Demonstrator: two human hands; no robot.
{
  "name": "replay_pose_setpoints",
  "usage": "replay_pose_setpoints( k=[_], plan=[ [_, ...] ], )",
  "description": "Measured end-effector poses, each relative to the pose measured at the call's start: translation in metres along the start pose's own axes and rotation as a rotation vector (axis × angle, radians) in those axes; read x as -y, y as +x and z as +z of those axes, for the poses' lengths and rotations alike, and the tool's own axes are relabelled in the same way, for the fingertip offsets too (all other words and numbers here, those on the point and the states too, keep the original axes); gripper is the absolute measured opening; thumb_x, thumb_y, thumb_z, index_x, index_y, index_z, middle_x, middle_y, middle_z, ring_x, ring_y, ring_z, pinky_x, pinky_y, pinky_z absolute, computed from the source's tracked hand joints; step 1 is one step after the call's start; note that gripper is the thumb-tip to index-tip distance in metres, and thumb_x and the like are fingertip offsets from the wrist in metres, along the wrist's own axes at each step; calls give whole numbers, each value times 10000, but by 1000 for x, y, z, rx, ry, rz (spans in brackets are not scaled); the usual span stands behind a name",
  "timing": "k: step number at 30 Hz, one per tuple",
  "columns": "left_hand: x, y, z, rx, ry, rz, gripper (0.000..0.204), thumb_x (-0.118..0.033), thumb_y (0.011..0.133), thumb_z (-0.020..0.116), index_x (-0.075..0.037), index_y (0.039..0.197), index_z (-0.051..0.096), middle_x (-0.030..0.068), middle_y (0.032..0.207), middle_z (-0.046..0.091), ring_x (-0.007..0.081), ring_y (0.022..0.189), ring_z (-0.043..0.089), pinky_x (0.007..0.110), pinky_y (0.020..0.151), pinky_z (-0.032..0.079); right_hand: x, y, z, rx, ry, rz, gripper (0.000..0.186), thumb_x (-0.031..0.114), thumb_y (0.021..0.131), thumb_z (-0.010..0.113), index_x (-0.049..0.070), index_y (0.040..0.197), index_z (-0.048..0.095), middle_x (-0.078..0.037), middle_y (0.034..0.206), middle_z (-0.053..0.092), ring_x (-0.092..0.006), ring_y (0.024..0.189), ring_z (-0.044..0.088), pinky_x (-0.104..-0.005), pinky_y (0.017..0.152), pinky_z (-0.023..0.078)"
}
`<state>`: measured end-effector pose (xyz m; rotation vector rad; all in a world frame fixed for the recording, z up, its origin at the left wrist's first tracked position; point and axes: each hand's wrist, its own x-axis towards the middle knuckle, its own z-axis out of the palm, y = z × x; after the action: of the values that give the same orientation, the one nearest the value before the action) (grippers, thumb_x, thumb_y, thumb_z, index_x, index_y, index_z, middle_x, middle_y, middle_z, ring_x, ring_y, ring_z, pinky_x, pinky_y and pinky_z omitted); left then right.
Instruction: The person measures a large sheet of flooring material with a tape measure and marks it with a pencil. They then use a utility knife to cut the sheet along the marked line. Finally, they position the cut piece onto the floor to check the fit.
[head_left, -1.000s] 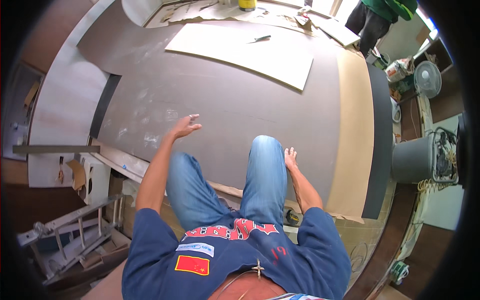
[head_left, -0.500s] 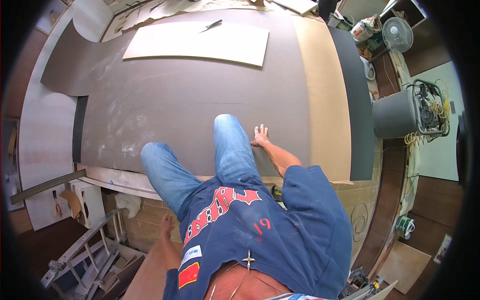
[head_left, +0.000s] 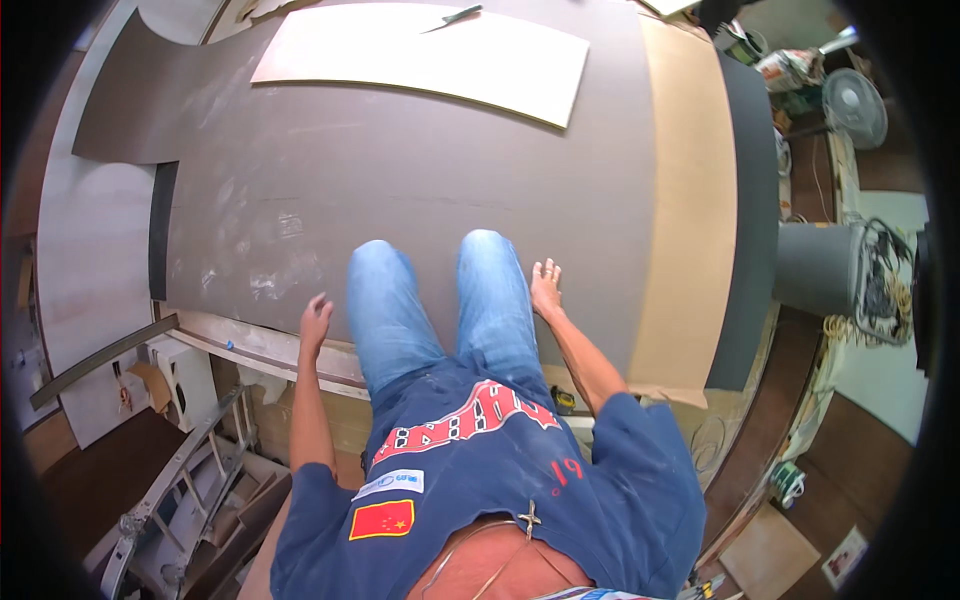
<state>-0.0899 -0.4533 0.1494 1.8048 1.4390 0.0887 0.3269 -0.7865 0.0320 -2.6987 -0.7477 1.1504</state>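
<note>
I am kneeling on a large dark grey board (head_left: 420, 180), both knees in blue jeans (head_left: 430, 300) resting on it. My left hand (head_left: 316, 318) is near the board's front edge, fingers loosely curled, holding nothing. My right hand (head_left: 546, 287) lies flat on the board beside my right knee, fingers spread. A pale plywood sheet (head_left: 430, 60) lies across the far part of the board, with a small knife (head_left: 452, 17) on it.
A tan board strip (head_left: 685, 200) and a black panel (head_left: 750, 220) run along the right. A grey bin (head_left: 815, 268) and a fan (head_left: 855, 105) stand beyond them. A metal ladder frame (head_left: 175, 480) lies at lower left, and a tape measure (head_left: 562, 400) rests near my right arm.
My left arm, which had dropped out of sight below the board, has come back up to the board's front edge. Both knees are now on the board, and the view has shifted left.
</note>
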Motion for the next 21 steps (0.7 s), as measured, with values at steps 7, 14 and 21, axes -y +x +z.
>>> replay_pose_setpoints(
  k=[7,14,21],
  plan=[
    [-115,157,58,206,137,150,497,-330,890,625,-28,1281,570,186,1198,642,315,1135,602,389,973,457,4,89,-106,-356,439,-74,537,249,857,668,-30,1295,530,-200,1206,579,-306,1069,594,-381,955,476],
    [-187,249,168,121,221,134,599,-299,843,667,-59,1360,483,168,1495,337,341,1383,325,503,1089,343,45,212,-189,-180,1505,146,889,251,907,658,35,1523,54,-204,1387,424,-338,1191,546,-420,934,515],
    [-205,243,181,189,310,-43,864,-259,792,731,-97,1499,263,160,1594,89,347,1477,65,668,1077,271,70,298,-212,-386,1714,250,725,206,872,704,-30,1427,302,-216,1276,447,-411,1265,455,-493,1041,426]
  ],
)
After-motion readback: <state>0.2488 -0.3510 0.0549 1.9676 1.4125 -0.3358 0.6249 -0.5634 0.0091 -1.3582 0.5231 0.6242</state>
